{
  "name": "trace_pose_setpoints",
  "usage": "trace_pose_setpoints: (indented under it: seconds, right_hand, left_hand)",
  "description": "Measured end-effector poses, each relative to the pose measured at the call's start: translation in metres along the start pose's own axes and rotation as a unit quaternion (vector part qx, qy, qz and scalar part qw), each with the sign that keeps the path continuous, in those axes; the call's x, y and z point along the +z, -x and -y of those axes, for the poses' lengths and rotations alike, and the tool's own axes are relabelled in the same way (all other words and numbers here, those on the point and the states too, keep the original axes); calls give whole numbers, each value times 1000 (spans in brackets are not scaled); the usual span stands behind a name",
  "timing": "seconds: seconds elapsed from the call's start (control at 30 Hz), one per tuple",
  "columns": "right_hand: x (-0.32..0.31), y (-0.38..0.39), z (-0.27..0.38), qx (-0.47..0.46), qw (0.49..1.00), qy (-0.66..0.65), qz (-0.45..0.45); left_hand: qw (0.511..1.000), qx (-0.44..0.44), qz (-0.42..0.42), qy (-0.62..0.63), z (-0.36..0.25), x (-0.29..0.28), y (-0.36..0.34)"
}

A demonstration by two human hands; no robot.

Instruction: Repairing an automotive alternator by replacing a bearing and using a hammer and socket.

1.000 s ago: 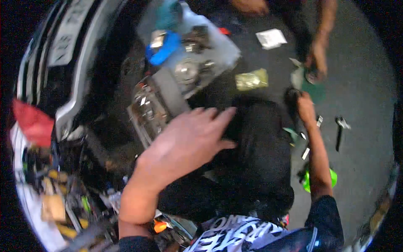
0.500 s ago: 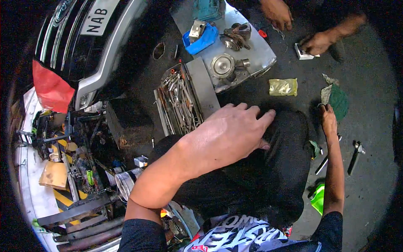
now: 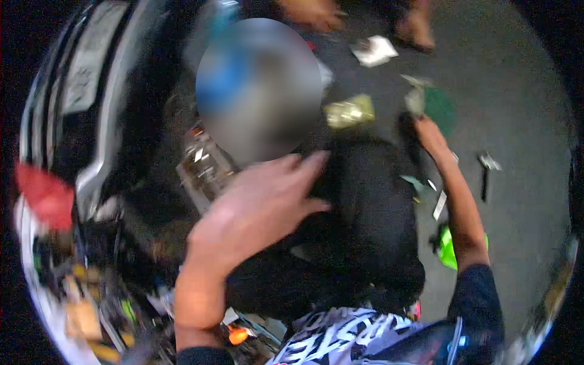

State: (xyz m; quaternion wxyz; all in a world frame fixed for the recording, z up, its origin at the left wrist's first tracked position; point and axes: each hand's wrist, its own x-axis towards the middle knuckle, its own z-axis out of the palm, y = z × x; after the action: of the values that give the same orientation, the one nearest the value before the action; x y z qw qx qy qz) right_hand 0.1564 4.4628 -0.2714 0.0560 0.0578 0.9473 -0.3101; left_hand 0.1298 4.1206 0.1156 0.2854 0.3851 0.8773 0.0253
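My left hand (image 3: 261, 191) is held in the air over my dark trousers, fingers spread, with nothing in it. Behind it lies a toolbox (image 3: 207, 164) of wrenches, smeared by motion and partly covered by the hand. My right hand (image 3: 431, 134) reaches down to the floor on the right, its fingers closed at the edge of a green rag (image 3: 441, 109). A pale grey cloth piece (image 3: 415, 100) adjoins the rag by the fingertips. A yellowish clear plastic packet (image 3: 350, 112) lies on the floor between my hands.
A blurred patch hides most of the metal sheet and its parts. A co-worker's hand (image 3: 316, 13) is at the top, near a white box or paper (image 3: 374, 51). A dark-handled metal tool (image 3: 485, 173) and a bright green item (image 3: 448, 248) lie right. A car front (image 3: 103, 109) stands left.
The view has swung, so the floor items appear further left. The co-worker's hand has come off the white item. My right hand stays at the rag; my left remains spread.
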Motion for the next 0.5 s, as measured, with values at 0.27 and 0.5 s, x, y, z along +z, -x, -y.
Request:
trace_pose_setpoints:
  seconds: [0.27, 0.5]
  right_hand:
    - [-52, 6, -16, -66, 997, 39, -21]
    - [-38, 18, -9, -5, 1000, -14, -14]
  left_hand:
    - [999, -33, 27, -19, -21, -3, -15]
    - [999, -27, 27, -19, -19, -1, -16]
